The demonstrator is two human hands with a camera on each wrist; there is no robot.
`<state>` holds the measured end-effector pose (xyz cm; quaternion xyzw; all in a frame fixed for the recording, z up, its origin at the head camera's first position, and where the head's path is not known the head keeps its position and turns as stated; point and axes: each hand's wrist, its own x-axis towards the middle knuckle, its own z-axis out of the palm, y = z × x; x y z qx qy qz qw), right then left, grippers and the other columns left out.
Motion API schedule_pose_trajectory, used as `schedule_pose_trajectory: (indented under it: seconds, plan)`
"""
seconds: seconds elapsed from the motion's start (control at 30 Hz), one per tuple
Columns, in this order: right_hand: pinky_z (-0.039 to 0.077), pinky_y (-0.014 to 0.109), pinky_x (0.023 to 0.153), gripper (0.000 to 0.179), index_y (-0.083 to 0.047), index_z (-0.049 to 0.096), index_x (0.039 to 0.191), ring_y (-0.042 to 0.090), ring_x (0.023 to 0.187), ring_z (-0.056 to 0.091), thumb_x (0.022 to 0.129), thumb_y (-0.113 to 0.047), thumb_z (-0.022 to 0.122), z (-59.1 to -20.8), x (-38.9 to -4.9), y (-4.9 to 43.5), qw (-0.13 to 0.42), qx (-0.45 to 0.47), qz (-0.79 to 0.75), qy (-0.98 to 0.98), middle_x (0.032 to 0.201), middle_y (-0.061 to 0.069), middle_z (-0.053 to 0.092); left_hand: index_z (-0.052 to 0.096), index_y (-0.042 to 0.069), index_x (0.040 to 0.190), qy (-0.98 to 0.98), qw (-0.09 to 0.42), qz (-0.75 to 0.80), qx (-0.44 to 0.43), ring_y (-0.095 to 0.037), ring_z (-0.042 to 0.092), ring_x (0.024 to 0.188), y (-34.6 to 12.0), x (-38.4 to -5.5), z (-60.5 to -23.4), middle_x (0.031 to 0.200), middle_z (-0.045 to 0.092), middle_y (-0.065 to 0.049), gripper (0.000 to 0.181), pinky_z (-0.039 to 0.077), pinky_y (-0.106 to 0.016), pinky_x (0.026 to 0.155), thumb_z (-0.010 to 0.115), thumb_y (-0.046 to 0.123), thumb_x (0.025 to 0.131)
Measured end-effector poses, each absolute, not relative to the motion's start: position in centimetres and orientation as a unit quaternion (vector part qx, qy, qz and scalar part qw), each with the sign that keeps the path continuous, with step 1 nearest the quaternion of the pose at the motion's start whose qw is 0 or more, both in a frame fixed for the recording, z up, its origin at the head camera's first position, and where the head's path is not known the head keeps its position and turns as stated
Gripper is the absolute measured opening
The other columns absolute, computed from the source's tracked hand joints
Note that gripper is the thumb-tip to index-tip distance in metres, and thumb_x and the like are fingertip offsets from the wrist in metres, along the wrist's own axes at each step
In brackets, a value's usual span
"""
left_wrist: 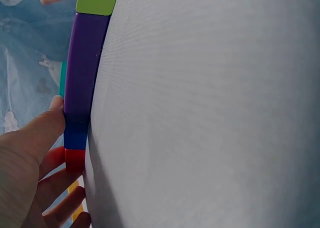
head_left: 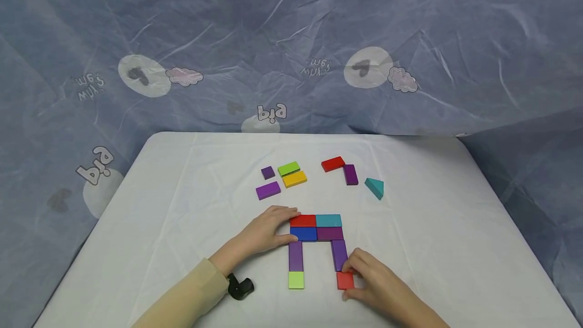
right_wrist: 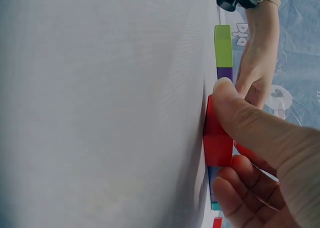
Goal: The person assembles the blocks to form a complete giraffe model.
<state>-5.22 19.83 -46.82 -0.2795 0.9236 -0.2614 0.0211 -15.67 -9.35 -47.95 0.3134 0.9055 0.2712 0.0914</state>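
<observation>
A flat figure of colored blocks lies on the white table. Its top has a red block (head_left: 303, 220), a teal block (head_left: 328, 220), a blue block (head_left: 303, 234) and a dark purple block (head_left: 330, 233). Below are two purple legs, the left purple block (head_left: 296, 256) ending in a lime green block (head_left: 296, 280). My left hand (head_left: 266, 229) rests at the figure's upper left, fingers extended by the red block, thumb at the blue one. My right hand (head_left: 375, 282) pinches a small red block (right_wrist: 218, 145) between thumb and fingers at the right leg's lower end.
Behind the figure lie loose blocks: small purple (head_left: 267, 172), purple (head_left: 268, 191), lime (head_left: 289, 168), yellow (head_left: 294, 179), red (head_left: 333, 164), dark purple (head_left: 350, 174) and a teal triangle (head_left: 375, 188). A black device (head_left: 240, 287) sits by the left wrist. A blue patterned cloth (head_left: 291, 65) hangs behind.
</observation>
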Motion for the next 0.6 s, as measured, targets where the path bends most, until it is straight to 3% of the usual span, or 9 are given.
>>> schedule_pose_trajectory:
  seconds: [0.2,0.4,0.5,0.6]
  plan:
    - [0.055,0.016,0.072,0.044,-0.018,0.062,0.097,0.001,0.083,0.051,0.065,-0.028,0.091,-47.0,-5.5,19.8,0.01,-0.284,-0.266,0.921,0.092,-0.014,0.049,0.053,0.016,0.143,0.907,0.095,0.268,0.31,-0.022,0.046,0.136,-9.3,-15.7,-48.0,0.147,0.053,-0.002,0.062,0.043,-0.042,0.112,0.07,0.042,0.09]
    - [0.055,0.016,0.074,0.049,-0.018,0.062,0.102,0.0,0.085,0.051,0.066,-0.039,0.089,-46.4,-5.6,19.7,0.044,-0.242,-0.253,0.936,0.094,-0.014,0.049,0.053,0.016,0.142,0.906,0.088,0.268,0.315,-0.023,0.046,0.135,-9.3,-15.7,-48.0,0.146,0.053,-0.003,0.061,0.043,-0.043,0.111,0.071,0.04,0.09]
    - [0.055,0.017,0.075,0.047,-0.02,0.064,0.105,0.001,0.087,0.052,0.072,-0.045,0.085,-45.8,-6.3,19.9,0.048,-0.212,-0.254,0.942,0.095,-0.014,0.052,0.053,0.015,0.142,0.906,0.089,0.269,0.315,-0.023,0.046,0.136,-9.3,-15.6,-48.0,0.147,0.053,-0.003,0.06,0.043,-0.043,0.111,0.07,0.04,0.09]
    - [0.056,0.022,0.077,0.035,-0.021,0.067,0.106,0.006,0.089,0.056,0.079,-0.038,0.081,-45.3,-8.0,20.1,0.016,-0.201,-0.265,0.943,0.099,-0.012,0.059,0.053,0.015,0.143,0.906,0.091,0.272,0.311,-0.024,0.046,0.136,-9.3,-15.6,-47.9,0.147,0.053,-0.003,0.061,0.043,-0.043,0.111,0.071,0.039,0.09]
